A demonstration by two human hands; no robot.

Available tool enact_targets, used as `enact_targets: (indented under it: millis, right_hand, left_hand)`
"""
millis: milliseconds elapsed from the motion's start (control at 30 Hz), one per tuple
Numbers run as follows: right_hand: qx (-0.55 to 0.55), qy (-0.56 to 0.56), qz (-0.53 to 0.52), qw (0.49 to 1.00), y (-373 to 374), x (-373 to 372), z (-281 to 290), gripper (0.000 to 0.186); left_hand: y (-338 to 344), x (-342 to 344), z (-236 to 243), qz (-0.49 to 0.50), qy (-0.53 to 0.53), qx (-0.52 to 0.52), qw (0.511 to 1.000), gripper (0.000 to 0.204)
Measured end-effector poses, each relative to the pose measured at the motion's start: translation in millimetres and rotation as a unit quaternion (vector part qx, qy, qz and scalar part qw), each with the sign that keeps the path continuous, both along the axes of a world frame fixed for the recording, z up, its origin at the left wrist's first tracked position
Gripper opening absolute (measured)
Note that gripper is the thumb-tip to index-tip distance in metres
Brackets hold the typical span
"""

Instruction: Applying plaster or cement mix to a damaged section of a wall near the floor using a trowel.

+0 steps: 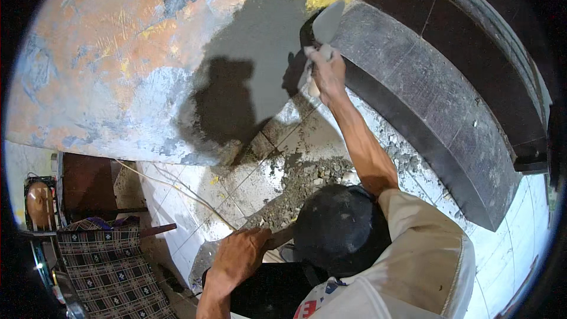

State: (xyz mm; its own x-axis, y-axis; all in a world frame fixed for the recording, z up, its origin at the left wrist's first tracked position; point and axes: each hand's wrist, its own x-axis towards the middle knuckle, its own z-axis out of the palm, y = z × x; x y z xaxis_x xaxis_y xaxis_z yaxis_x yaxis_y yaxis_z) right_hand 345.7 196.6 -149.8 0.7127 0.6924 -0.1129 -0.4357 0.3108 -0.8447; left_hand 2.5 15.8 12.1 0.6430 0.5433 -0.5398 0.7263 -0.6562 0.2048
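My right hand (326,71) grips a trowel (326,20) with its grey blade raised against the corner where the patchy painted wall (100,53) meets the step. A dark patch of wet-looking grey plaster and shadows cover the wall beside it. My left hand (239,257) is closed on a flat brownish-grey handle (277,237) low in the view; what it belongs to is partly hidden. A black rounded object (333,227) sits between my forearms.
A curved dark-tiled step (407,65) runs down the right side. Grey rubble (301,171) and a thin cable (177,187) lie on the tiled floor (218,183). At lower left are a checked cloth (106,260) and a dark wooden panel (88,183).
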Motion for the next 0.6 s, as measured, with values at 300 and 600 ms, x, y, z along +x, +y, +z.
enact_targets:
  millis: [300, 600]
  right_hand:
    - [0.009, 0.067, 0.011, 0.998, 14, -9, -30, 0.061]
    - [0.025, 0.088, 0.035, 0.995, 36, -4, -20, 0.047]
  left_hand:
    - [5, 1, -4, -0.004, 0.023, 0.011, 1.000, 0.017]
    - [9, 2, -1, 0.034, 0.044, 0.008, 0.998, 0.015]
